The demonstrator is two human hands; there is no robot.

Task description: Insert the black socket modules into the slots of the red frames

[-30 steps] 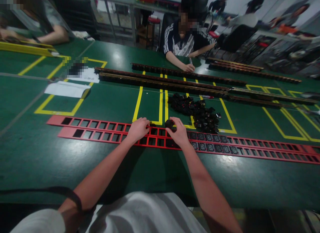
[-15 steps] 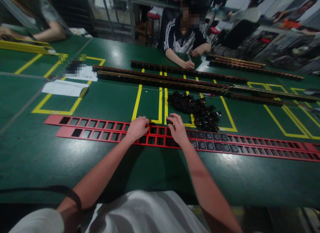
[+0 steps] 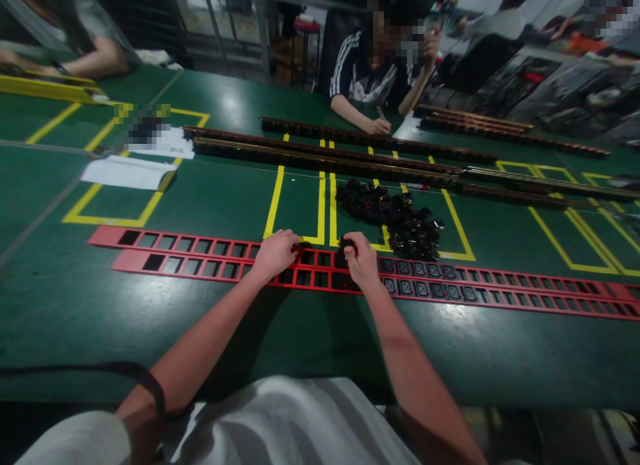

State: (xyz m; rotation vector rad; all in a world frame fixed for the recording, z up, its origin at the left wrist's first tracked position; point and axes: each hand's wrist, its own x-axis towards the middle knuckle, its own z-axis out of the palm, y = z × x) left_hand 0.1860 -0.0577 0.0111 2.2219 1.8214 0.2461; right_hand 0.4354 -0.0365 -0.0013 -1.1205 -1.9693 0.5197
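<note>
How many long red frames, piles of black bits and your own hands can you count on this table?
Long red slotted frames: 2
Pile of black parts: 1
Own hands, the left hand and the right hand: 2
Total: 5

You wear a white shirt (image 3: 285,418). Before you, two red strips (image 3: 310,268) bear a ladder-like pattern of openings, some filled with black sockets (image 3: 421,290). Your table (image 3: 75,312) is green, marked in rectangles with yellow tape (image 3: 105,220). The heap of parts (image 3: 400,218) you face is black, flecked red; your co-worker's dark sleeve (image 3: 345,65) has white stripes.
</note>
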